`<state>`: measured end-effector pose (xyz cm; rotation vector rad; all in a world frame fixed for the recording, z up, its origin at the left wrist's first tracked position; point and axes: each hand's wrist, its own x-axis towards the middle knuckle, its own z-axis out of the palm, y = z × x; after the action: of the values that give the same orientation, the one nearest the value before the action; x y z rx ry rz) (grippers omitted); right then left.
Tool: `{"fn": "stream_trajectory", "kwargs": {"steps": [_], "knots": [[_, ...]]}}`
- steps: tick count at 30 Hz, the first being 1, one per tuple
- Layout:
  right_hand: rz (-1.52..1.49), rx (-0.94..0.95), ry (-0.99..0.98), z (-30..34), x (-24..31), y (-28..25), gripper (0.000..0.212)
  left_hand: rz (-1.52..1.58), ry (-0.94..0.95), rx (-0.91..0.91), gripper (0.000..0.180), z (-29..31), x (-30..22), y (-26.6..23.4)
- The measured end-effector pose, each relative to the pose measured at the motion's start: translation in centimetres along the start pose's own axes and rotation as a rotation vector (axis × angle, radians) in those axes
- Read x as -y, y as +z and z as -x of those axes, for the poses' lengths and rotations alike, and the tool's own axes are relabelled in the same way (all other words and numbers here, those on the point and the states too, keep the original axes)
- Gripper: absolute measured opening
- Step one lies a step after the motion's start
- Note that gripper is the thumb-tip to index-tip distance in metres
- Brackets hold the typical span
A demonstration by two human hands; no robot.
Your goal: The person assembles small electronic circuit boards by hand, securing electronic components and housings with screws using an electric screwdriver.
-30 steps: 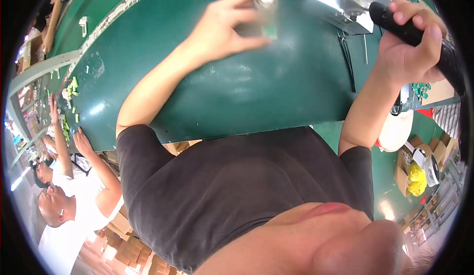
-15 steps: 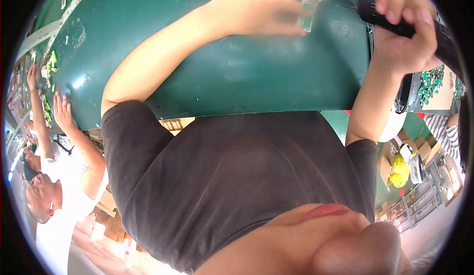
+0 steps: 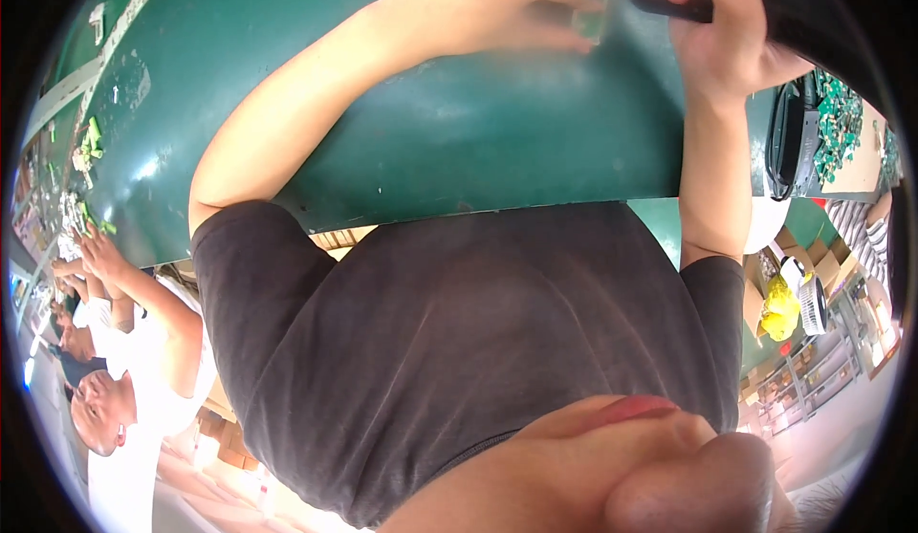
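Observation:
My left hand (image 3: 469,7) reaches across the green bench top (image 3: 459,151) and holds a small clear plastic casing (image 3: 590,22) between thumb and fingers. A round pale part shows at the casing's upper end; the fingers and casing are partly blurred. In my right hand (image 3: 722,41) is a black electric screwdriver (image 3: 813,17), fingers wrapped round its body. Its front end points left, right beside the casing. The top of the frame cuts off part of both hands, and I cannot tell whether the screwdriver's tip touches the casing.
To the right lie a black curved object (image 3: 790,141) and a heap of small green circuit boards (image 3: 838,127). Along the left edge, a co-worker's hand (image 3: 103,258) works near light green pieces (image 3: 91,141). A yellow bag (image 3: 779,313) stands among cartons at lower right.
My right hand has brought the screwdriver left and up, to the casing. My left hand has shifted slightly up and left, still holding the casing. The co-worker's hand has moved down and left.

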<state>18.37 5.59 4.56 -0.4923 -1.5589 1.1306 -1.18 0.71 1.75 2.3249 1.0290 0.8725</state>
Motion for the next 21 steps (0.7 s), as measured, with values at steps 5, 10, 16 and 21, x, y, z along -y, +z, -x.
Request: {"fn": "stream_trajectory", "kwargs": {"steps": [5, 10, 16, 21], "knots": [[-0.118, -0.061, -0.032, 0.3, -0.3, 1.1, 0.051, 0.051, 0.3, -0.224, 0.032, 0.5, 2.6, 2.2], [0.222, 0.142, -0.125, 1.1, -3.4, -1.6, 0.024, -0.026, -0.063, -0.085, 0.031, 0.6, 0.4, 1.6], [-0.097, 0.001, -0.116, 0.3, -1.0, -0.6, 0.033, -0.006, -0.121, 0.003, 0.033, -0.7, -1.4, 1.3], [-0.048, -0.01, -0.11, 0.4, -0.7, -0.6, 0.017, -0.022, -0.16, -0.011, 0.035, -0.7, -2.0, 1.4]]}}
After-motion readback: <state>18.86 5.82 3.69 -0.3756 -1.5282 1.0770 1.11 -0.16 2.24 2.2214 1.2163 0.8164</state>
